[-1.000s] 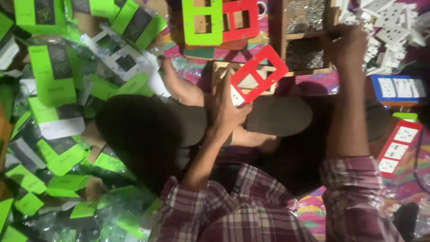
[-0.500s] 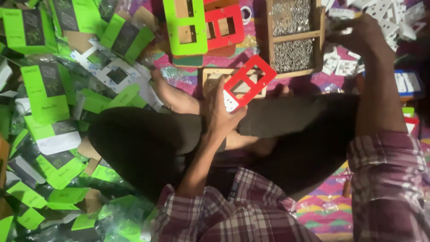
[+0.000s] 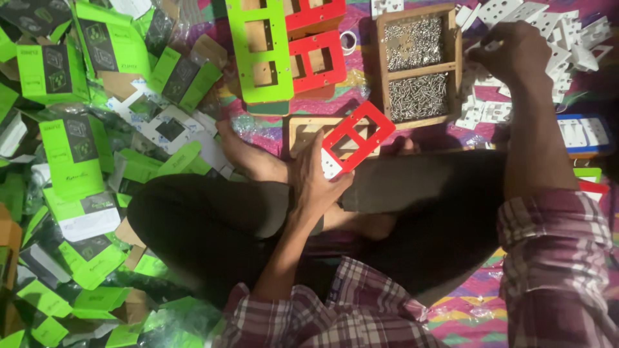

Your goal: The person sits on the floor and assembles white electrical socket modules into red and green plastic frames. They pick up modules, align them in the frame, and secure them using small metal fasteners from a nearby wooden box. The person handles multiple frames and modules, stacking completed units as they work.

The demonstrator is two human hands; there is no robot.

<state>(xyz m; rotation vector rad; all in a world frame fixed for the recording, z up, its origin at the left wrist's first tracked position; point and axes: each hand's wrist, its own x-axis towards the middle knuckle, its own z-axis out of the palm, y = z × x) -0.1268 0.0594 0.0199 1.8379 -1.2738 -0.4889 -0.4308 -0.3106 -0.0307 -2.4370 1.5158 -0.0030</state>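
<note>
The left hand is still pinching the red plate at centre frame, just below the wooden screw tray. The right hand has moved further toward the upper right and is now closing over the white parts, apparently picking one.

One wooden screw tray; left of it, three red frames, one green frame.

Left hand low over crossed legs, grip closed; right hand outstretched, fingers seemingly curled.
</note>
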